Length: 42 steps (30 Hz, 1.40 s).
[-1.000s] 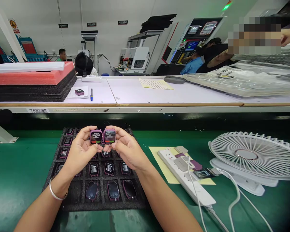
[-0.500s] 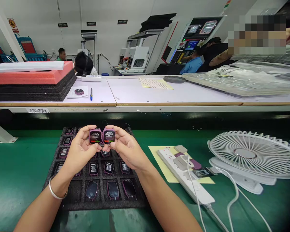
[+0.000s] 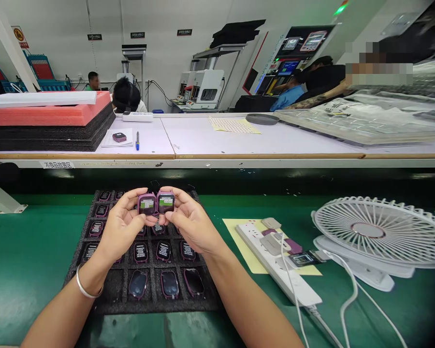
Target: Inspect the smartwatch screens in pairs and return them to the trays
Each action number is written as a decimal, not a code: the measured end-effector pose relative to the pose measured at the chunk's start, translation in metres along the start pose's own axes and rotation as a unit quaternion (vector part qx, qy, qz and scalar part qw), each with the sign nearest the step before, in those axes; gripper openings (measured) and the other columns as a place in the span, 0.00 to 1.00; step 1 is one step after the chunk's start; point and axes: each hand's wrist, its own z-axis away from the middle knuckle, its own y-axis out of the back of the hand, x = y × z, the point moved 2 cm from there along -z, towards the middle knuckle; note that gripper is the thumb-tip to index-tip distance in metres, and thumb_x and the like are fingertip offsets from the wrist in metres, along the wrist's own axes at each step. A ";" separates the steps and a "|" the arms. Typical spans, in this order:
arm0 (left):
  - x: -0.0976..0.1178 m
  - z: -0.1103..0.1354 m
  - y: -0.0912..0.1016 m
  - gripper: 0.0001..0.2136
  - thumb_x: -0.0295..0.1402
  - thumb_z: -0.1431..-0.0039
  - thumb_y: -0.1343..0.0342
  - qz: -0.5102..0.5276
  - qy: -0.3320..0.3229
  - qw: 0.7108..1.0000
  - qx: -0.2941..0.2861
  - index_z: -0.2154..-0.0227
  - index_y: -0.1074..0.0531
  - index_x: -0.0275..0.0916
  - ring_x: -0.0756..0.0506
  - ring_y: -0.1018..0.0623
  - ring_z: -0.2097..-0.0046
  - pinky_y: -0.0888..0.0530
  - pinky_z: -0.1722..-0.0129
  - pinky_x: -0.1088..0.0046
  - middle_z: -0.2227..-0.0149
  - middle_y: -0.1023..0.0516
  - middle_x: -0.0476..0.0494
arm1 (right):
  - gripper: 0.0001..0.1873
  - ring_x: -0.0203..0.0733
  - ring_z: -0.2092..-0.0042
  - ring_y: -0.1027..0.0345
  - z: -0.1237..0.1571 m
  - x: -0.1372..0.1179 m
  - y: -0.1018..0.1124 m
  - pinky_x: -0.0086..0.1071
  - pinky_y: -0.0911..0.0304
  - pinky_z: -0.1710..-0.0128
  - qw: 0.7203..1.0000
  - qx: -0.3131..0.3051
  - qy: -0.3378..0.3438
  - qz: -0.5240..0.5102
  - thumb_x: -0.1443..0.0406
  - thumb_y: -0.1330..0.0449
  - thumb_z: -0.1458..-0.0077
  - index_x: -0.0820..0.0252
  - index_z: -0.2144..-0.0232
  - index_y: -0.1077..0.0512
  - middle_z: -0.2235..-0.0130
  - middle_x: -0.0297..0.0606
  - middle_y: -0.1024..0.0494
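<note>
My left hand (image 3: pixel 121 224) is shut on a purple square smartwatch body (image 3: pixel 147 204), and my right hand (image 3: pixel 192 222) is shut on a matching one (image 3: pixel 166 202). I hold them side by side, screens up, each lit with a small green-and-white display. Below my hands lies a black foam tray (image 3: pixel 110 290) with rows of pockets. Its upper rows hold similar watch bodies (image 3: pixel 140 252) with dark screens, and the lowest row holds glossy ones (image 3: pixel 169 284). My hands hide the tray's middle. A metal bangle (image 3: pixel 89 282) circles my left wrist.
To the right stand a white power strip (image 3: pixel 271 261) on yellow paper and a white fan (image 3: pixel 379 232) with cables. Beyond a raised white shelf (image 3: pixel 203 137) lie a foam stack (image 3: pixel 47 135), a pen (image 3: pixel 137 141) and a plastic-covered tray (image 3: pixel 362 123). Several co-workers (image 3: pixel 126 95) sit farther back.
Both watch screens have changed from a dark display with a red-green bar to a green-and-white one. My hands have turned the watches slightly and moved them a little right.
</note>
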 end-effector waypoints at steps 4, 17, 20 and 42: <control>-0.002 0.001 0.000 0.19 0.28 0.44 0.43 -0.007 0.013 1.000 -0.001 0.48 0.30 0.38 0.48 0.16 0.68 0.16 0.63 0.69 0.53 0.21 0.42 | 0.20 0.31 0.72 0.32 -0.001 0.001 0.000 0.31 0.35 0.69 1.000 0.027 -0.010 0.012 0.67 0.36 0.48 0.56 0.52 0.30 0.61 0.33 0.27; 0.000 0.002 0.000 0.16 0.30 0.44 0.42 0.025 0.037 0.999 0.012 0.51 0.27 0.38 0.45 0.16 0.69 0.16 0.66 0.66 0.57 0.21 0.44 | 0.18 0.30 0.73 0.35 0.000 0.003 0.000 0.30 0.36 0.72 0.999 0.038 -0.007 0.023 0.67 0.36 0.49 0.55 0.54 0.30 0.62 0.32 0.27; 0.001 0.003 0.000 0.16 0.29 0.45 0.42 0.025 0.039 0.999 0.015 0.52 0.27 0.38 0.45 0.16 0.70 0.16 0.66 0.65 0.57 0.20 0.44 | 0.20 0.31 0.73 0.34 0.000 0.002 -0.001 0.31 0.36 0.71 0.999 0.036 -0.008 0.025 0.68 0.37 0.51 0.55 0.54 0.31 0.62 0.32 0.27; 0.000 0.000 0.003 0.17 0.31 0.46 0.41 0.049 0.054 0.997 0.020 0.52 0.26 0.39 0.46 0.16 0.70 0.17 0.66 0.67 0.58 0.21 0.45 | 0.21 0.34 0.72 0.31 0.000 0.002 -0.001 0.33 0.35 0.68 0.999 0.028 -0.028 -0.006 0.67 0.35 0.50 0.55 0.52 0.29 0.63 0.33 0.25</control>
